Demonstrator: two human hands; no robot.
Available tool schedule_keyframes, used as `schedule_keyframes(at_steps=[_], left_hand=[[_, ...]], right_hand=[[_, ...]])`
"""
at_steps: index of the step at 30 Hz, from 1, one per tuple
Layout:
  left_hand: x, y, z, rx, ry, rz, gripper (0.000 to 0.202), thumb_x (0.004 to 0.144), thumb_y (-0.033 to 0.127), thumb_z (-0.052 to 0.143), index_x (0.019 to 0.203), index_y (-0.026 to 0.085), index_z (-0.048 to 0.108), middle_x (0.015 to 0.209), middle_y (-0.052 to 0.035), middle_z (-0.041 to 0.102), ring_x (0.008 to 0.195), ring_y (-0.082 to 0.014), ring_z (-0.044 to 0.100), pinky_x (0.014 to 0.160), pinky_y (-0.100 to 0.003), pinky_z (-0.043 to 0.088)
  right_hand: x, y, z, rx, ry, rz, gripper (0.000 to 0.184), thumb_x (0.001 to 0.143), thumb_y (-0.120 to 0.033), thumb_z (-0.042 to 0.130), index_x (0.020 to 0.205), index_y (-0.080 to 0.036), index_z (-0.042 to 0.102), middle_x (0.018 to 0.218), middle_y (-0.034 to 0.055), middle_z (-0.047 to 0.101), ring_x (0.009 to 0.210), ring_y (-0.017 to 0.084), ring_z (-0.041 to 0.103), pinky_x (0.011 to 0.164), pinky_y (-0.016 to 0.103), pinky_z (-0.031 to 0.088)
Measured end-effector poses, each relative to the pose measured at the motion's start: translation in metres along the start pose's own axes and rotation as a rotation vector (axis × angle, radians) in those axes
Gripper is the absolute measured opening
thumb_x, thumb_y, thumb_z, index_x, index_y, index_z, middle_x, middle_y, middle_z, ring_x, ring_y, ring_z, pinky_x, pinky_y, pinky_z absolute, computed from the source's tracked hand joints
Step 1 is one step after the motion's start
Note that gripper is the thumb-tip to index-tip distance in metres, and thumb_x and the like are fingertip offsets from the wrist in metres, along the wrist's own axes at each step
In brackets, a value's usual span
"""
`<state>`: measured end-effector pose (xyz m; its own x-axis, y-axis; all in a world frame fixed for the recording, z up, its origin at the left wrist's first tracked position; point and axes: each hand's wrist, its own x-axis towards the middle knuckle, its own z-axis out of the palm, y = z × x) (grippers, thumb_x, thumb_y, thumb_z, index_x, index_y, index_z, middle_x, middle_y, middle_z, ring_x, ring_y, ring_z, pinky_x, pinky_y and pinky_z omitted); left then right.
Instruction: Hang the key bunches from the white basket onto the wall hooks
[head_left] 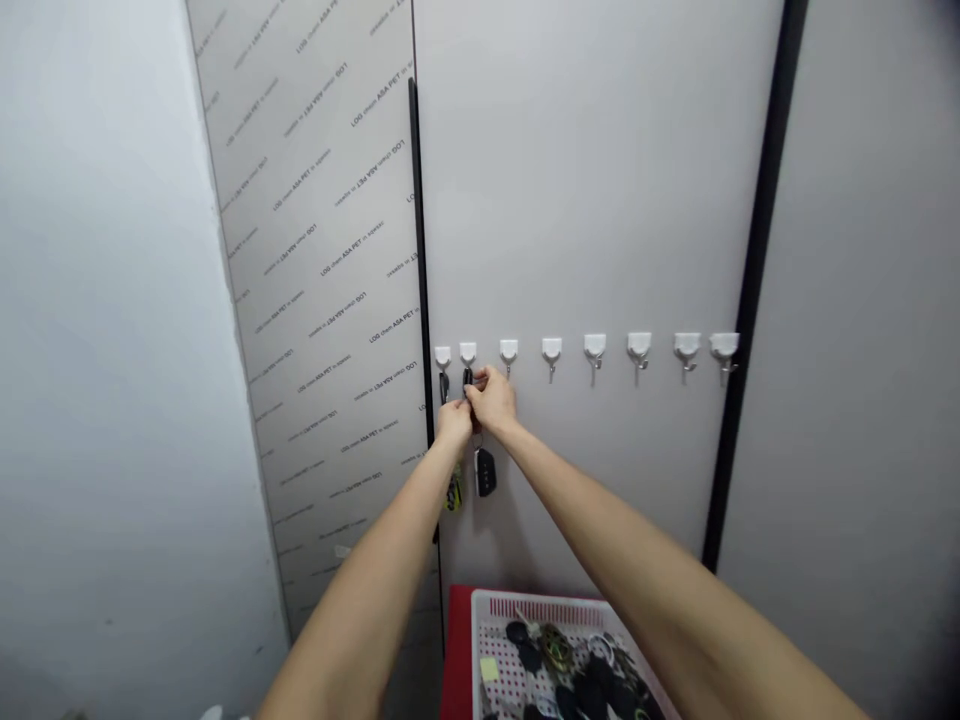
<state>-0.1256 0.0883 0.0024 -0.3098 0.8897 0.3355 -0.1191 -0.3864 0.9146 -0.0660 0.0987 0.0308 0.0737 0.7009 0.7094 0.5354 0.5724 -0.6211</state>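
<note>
A bunch of keys (484, 470) with a black car fob is being held at the second white hook (468, 352) of a row on the grey wall panel (600, 200), with the fob hanging just below the hands. The left hand (454, 420) and the right hand (493, 400) are both being kept closed around its top. Below, dark fobs and rings (570, 670) are being kept in a white plastic basket (525, 607) on a red surface (457, 650), and "ASA PET" is being repeated across the film-covered panel (322, 250) to the left.

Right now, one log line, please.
hands: left hand and right hand pinch car key set | at: second wall hook | below: basket of keys
</note>
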Motion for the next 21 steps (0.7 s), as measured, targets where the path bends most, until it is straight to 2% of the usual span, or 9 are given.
schedule_keyframes(at_steps=[2, 4, 6, 7, 10, 13, 15, 18, 21], left_hand=[[-0.003, -0.002, -0.003, 0.032, 0.039, 0.018, 0.01, 0.061, 0.017, 0.048, 0.053, 0.012, 0.052, 0.044, 0.0007, 0.046, 0.048, -0.0089, 0.045, 0.054, -0.022, 0.037], [-0.013, -0.008, -0.007, 0.065, 0.122, 0.101, 0.006, 0.057, 0.011, 0.051, 0.061, 0.013, 0.054, 0.061, -0.0023, 0.054, 0.065, -0.0114, 0.049, 0.067, -0.023, 0.036], [-0.031, -0.021, -0.012, 0.093, 0.179, 0.218, 0.019, 0.055, 0.008, 0.052, 0.073, 0.014, 0.055, 0.079, -0.0037, 0.054, 0.08, -0.0128, 0.047, 0.077, -0.023, 0.031], [-0.043, -0.03, -0.016, 0.102, 0.171, 0.257, 0.024, 0.055, 0.007, 0.052, 0.077, 0.015, 0.055, 0.084, -0.0037, 0.053, 0.084, -0.0131, 0.045, 0.079, -0.024, 0.029], [-0.085, -0.071, -0.027, 0.136, 0.026, 0.205, 0.027, 0.056, 0.009, 0.052, 0.081, 0.017, 0.054, 0.086, -0.0031, 0.052, 0.084, -0.0131, 0.045, 0.081, -0.025, 0.029], [-0.128, -0.117, -0.039, 0.296, -0.136, 0.023, 0.025, 0.054, 0.008, 0.052, 0.076, 0.017, 0.056, 0.08, -0.0035, 0.053, 0.079, -0.0143, 0.046, 0.081, -0.028, 0.029], [-0.148, -0.142, -0.045, 0.419, -0.257, -0.078, 0.023, 0.053, 0.007, 0.052, 0.074, 0.018, 0.056, 0.077, -0.004, 0.054, 0.077, -0.0154, 0.047, 0.08, -0.03, 0.029], [-0.162, -0.164, -0.049, 0.541, -0.401, -0.094, 0.026, 0.052, 0.005, 0.051, 0.075, 0.019, 0.055, 0.082, -0.0047, 0.054, 0.082, -0.0167, 0.046, 0.082, -0.03, 0.028], [-0.162, -0.171, -0.048, 0.683, -0.469, -0.025, 0.032, 0.052, 0.003, 0.048, 0.079, 0.018, 0.054, 0.089, -0.0063, 0.053, 0.088, -0.018, 0.043, 0.084, -0.031, 0.026]], right_hand=[[-0.005, 0.005, -0.001, -0.001, -0.015, -0.008, 0.016, 0.059, -0.022, 0.046, 0.074, -0.016, 0.049, 0.06, -0.0008, 0.052, 0.058, 0.01, 0.048, 0.059, 0.025, 0.037], [-0.015, 0.015, -0.005, 0.02, -0.03, -0.004, 0.019, 0.061, -0.024, 0.045, 0.078, -0.015, 0.049, 0.061, -0.0006, 0.052, 0.058, 0.01, 0.048, 0.059, 0.024, 0.037], [-0.034, 0.031, -0.013, 0.036, -0.062, 0.002, 0.022, 0.062, -0.025, 0.044, 0.082, -0.015, 0.048, 0.065, -0.0001, 0.052, 0.056, 0.009, 0.047, 0.058, 0.023, 0.036], [-0.047, 0.042, -0.019, 0.037, -0.092, 0.007, 0.023, 0.063, -0.024, 0.043, 0.083, -0.014, 0.048, 0.067, 0.0001, 0.053, 0.055, 0.008, 0.047, 0.058, 0.023, 0.036], [-0.102, 0.084, -0.038, -0.012, -0.258, 0.036, 0.021, 0.063, -0.021, 0.043, 0.081, -0.014, 0.05, 0.071, 0.0015, 0.055, 0.055, 0.008, 0.046, 0.058, 0.022, 0.036], [-0.167, 0.128, -0.058, -0.113, -0.474, 0.139, 0.017, 0.064, -0.02, 0.041, 0.073, -0.013, 0.053, 0.068, 0.0035, 0.057, 0.059, 0.01, 0.048, 0.058, 0.022, 0.036], [-0.203, 0.153, -0.068, -0.185, -0.586, 0.212, 0.017, 0.064, -0.02, 0.04, 0.071, -0.014, 0.054, 0.066, 0.0036, 0.057, 0.058, 0.011, 0.049, 0.057, 0.022, 0.036], [-0.232, 0.178, -0.076, -0.283, -0.636, 0.249, 0.019, 0.064, -0.02, 0.04, 0.075, -0.014, 0.055, 0.071, 0.0051, 0.058, 0.065, 0.013, 0.05, 0.062, 0.023, 0.036], [-0.237, 0.183, -0.077, -0.361, -0.658, 0.235, 0.027, 0.065, -0.022, 0.041, 0.088, -0.013, 0.053, 0.086, 0.008, 0.056, 0.079, 0.015, 0.048, 0.071, 0.025, 0.034]])
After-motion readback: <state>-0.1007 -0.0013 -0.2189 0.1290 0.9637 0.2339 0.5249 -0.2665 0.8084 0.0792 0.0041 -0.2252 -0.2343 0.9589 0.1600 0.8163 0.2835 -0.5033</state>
